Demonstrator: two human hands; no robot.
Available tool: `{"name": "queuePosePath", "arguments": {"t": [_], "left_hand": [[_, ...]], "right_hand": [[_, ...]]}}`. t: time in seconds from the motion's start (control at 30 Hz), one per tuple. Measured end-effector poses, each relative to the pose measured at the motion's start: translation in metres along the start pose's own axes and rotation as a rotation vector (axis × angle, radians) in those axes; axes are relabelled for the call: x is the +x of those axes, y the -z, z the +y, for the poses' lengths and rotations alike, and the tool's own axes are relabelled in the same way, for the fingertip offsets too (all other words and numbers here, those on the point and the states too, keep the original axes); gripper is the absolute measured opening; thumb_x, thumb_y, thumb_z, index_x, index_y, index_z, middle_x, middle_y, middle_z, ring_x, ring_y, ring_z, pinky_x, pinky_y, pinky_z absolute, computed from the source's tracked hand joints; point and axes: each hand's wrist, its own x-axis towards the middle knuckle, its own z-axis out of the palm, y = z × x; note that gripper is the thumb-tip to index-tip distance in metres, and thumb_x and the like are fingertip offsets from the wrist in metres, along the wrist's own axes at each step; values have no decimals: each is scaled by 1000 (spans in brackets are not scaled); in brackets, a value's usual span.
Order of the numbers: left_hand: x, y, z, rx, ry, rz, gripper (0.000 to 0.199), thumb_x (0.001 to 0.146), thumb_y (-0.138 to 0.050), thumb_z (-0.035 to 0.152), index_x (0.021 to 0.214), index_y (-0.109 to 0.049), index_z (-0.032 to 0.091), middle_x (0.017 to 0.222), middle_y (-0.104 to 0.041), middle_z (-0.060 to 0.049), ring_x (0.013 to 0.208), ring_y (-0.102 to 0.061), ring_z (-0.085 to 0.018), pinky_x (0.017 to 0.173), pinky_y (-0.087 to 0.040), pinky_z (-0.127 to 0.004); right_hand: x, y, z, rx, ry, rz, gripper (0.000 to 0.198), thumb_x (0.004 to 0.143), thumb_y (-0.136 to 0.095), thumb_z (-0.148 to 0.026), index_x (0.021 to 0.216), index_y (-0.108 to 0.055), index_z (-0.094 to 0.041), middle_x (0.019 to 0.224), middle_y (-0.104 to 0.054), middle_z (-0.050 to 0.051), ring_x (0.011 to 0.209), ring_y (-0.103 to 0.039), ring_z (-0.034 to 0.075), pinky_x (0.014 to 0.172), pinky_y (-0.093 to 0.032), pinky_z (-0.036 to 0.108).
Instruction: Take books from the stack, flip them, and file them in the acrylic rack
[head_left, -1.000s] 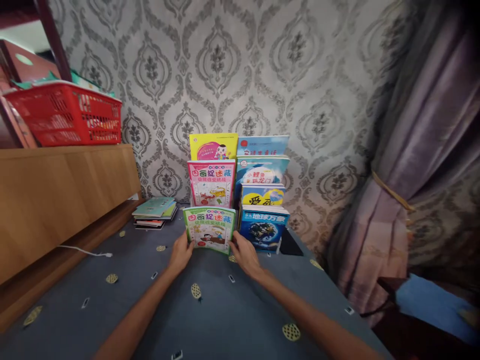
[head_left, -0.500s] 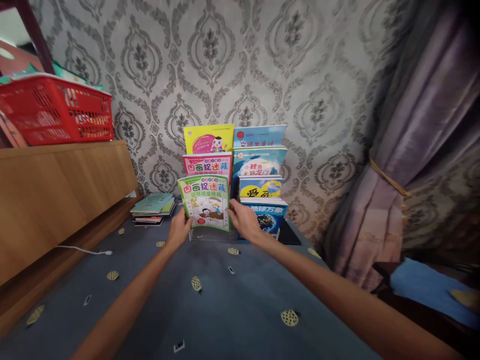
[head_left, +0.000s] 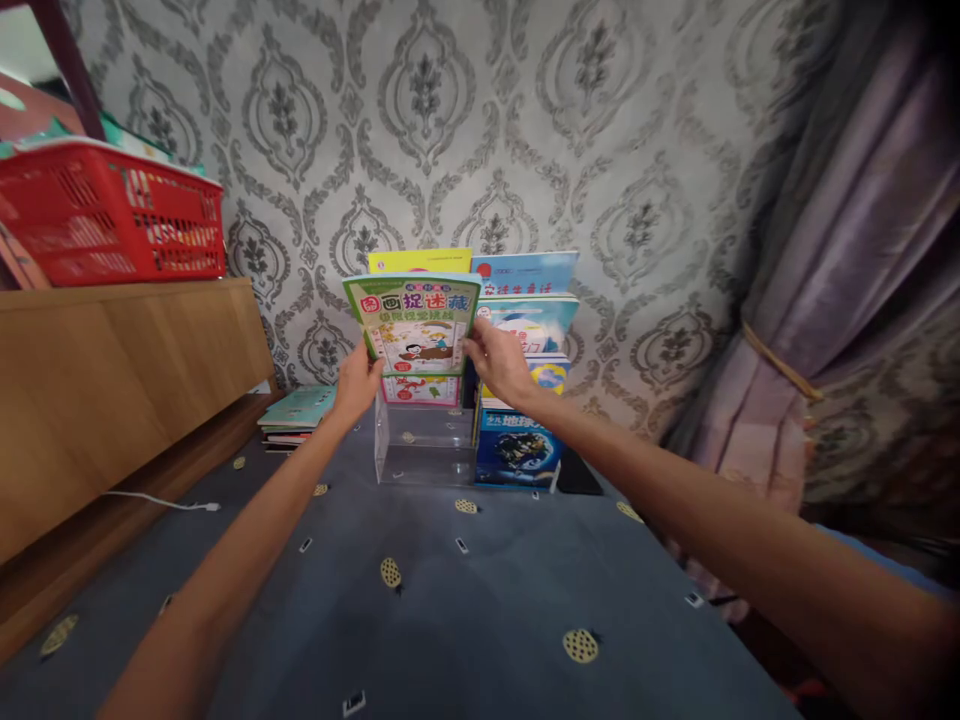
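A green-covered picture book (head_left: 417, 330) is held upright between my two hands, above the front left of a clear stepped book rack (head_left: 427, 460). My left hand (head_left: 355, 383) grips its lower left edge; my right hand (head_left: 501, 360) pinches its right edge. Behind it, the bottom of a pink book (head_left: 422, 390) shows below, and a yellow book (head_left: 420, 260) shows above. In the right column stand a light blue book (head_left: 525, 272), a teal book (head_left: 559, 325), a blue book with a yellow patch (head_left: 551, 375) and a dark blue book (head_left: 519, 450).
A stack of books (head_left: 296, 412) lies left of the rack, near a wooden cabinet (head_left: 135, 390) with a red basket (head_left: 112, 215) on top. A white cable (head_left: 161, 500) trails over the dark patterned cloth (head_left: 480, 620). Purple curtains (head_left: 795, 330) hang at the right.
Both hands have lifted the green book up from the front of the rack, uncovering the clear front tiers. It now covers most of the pink book.
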Motion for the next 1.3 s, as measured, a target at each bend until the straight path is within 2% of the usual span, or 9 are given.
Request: {"name": "queuePosePath", "arguments": {"t": [0.23, 0.43, 0.67, 0.87, 1.07, 1.3], "left_hand": [[8, -2, -3, 7, -17, -32, 32, 85, -58, 17, 117, -58, 14, 100, -70, -9, 88, -65, -24, 88, -51, -37], [6, -8, -11, 21, 26, -55, 28, 85, -57, 18, 112, -60, 14, 95, -70, -9, 88, -66, -25, 87, -51, -37], [3, -18, -19, 28, 41, -70, 28, 83, -58, 18, 111, -61, 15, 95, -72, -8, 85, -66, -24, 86, -51, -36], [0, -21, -22, 134, 39, -103, 26, 84, -59, 19, 109, -61, 16, 100, -72, -9, 92, -66, -26, 88, -51, -37], [-3, -21, -18, 293, 113, -182, 23, 90, -54, 23, 112, -55, 18, 106, -70, -11, 102, -67, -28, 90, -50, -38], [-10, -23, -10, 328, 161, -133, 29, 95, -52, 26, 122, -45, 19, 107, -71, -12, 102, -69, -30, 86, -49, -37]], "right_hand": [[5, -9, 9, -10, -32, 0, 19, 89, -44, -20, 103, -57, -19, 88, -71, 11, 84, -62, 28, 74, -44, 34], [5, -17, 12, -31, -48, -31, 18, 89, -44, -18, 101, -57, -17, 87, -70, 11, 80, -63, 28, 71, -42, 33], [4, -17, 5, -106, -100, -101, 18, 95, -42, -20, 100, -59, -16, 83, -71, 12, 77, -64, 27, 67, -39, 31], [10, -16, 2, -142, -139, -150, 21, 94, -43, -17, 102, -61, -14, 91, -73, 14, 86, -66, 28, 72, -42, 32], [18, -23, 7, -118, -178, -115, 24, 91, -45, -13, 108, -61, -16, 93, -74, 13, 89, -66, 28, 77, -45, 33], [19, -25, 8, -126, -216, -87, 27, 89, -46, -11, 113, -56, -15, 90, -74, 13, 86, -65, 28, 76, -46, 34]]}}
